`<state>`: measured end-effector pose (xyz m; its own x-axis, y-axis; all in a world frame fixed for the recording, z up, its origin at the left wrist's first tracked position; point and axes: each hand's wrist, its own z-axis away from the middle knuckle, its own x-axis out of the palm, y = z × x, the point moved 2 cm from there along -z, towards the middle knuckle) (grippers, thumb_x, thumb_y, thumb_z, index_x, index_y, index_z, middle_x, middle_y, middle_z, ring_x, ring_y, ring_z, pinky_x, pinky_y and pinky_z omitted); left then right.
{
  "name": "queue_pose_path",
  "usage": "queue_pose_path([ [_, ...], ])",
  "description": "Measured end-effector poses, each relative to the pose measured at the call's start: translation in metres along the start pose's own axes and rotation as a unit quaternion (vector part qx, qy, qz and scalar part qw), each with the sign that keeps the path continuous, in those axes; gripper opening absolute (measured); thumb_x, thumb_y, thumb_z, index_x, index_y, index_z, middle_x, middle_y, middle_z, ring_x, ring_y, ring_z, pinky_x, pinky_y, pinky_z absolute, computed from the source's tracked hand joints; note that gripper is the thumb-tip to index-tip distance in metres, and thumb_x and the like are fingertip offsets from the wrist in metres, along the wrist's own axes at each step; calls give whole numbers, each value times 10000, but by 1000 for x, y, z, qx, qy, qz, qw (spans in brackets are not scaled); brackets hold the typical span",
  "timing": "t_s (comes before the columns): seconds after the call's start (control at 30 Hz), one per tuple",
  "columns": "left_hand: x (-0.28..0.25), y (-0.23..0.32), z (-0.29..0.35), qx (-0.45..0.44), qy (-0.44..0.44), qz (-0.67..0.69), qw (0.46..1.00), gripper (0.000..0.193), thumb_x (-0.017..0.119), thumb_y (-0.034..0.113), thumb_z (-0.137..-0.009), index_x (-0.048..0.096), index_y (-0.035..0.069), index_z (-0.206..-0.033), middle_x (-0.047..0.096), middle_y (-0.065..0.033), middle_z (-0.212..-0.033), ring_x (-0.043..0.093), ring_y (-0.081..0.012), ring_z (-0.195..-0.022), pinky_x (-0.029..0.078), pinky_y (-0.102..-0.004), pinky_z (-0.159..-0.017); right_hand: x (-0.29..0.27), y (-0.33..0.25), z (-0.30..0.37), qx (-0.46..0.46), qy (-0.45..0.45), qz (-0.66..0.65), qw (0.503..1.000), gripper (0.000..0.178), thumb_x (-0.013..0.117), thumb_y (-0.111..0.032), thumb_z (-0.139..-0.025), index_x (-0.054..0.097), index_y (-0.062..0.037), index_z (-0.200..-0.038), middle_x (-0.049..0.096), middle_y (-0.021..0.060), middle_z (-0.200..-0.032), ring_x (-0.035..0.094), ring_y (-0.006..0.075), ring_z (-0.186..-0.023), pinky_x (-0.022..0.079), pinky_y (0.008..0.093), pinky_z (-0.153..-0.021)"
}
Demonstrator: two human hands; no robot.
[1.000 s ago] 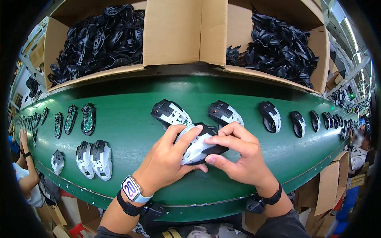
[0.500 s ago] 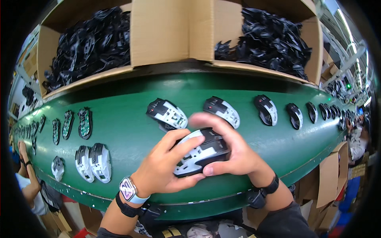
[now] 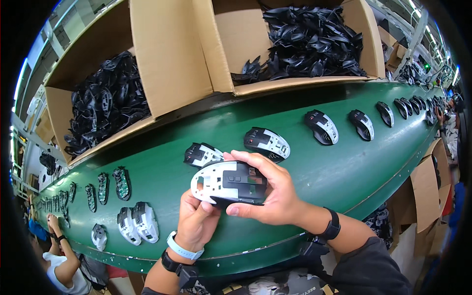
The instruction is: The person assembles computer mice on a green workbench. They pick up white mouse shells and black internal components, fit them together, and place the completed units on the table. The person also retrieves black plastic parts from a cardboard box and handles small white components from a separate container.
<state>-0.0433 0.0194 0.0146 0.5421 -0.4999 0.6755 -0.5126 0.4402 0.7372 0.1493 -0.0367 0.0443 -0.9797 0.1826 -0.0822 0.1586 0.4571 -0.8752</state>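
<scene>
A black-and-white mouse shell with small cut-outs is held in both hands above the green conveyor belt. My right hand is closed round its black right end, fingers along the far side and thumb on the near edge. My left hand grips the white left end from below, thumb at the near edge; its other fingers are mostly hidden. Just behind the held shell lie two similar mouse shells, a partly covered one and a fully visible one.
More mouse shells run along the belt to the far right. At left are mouse bases with green circuit boards and white shells. Behind stand cardboard boxes of black plastic parts. Another person's hands show at far left.
The mouse shell has turned to lie more level, its white end to the left. My left hand has shifted from its top to below that end. The whole view has tilted.
</scene>
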Motion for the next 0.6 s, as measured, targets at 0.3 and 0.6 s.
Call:
queue_pose_path([
  [0.3, 42, 1, 23, -2, -44, -26, 999, 787, 867, 273, -858, 470, -10, -1475, 632, -120, -1391, 625, -252, -1277, 491, -421, -1107, -13, -55, 25, -67, 12, -76, 995, 857, 952, -175, -763, 516, 33, -1471, 636, 174, -1374, 632, 241, -1268, 496, 374, -1100],
  [0.6, 133, -49, 140, 91, 49, 49, 993, 900, 768, 365, -901, 310, 58, -1612, 473, -165, -1567, 506, -331, -1430, 422, -518, -1202, -17, -148, 115, -43, -23, -188, 981, 890, 953, -50, -731, 455, 21, -1465, 603, 197, -1426, 475, 355, -1475, 382, 461, -1229],
])
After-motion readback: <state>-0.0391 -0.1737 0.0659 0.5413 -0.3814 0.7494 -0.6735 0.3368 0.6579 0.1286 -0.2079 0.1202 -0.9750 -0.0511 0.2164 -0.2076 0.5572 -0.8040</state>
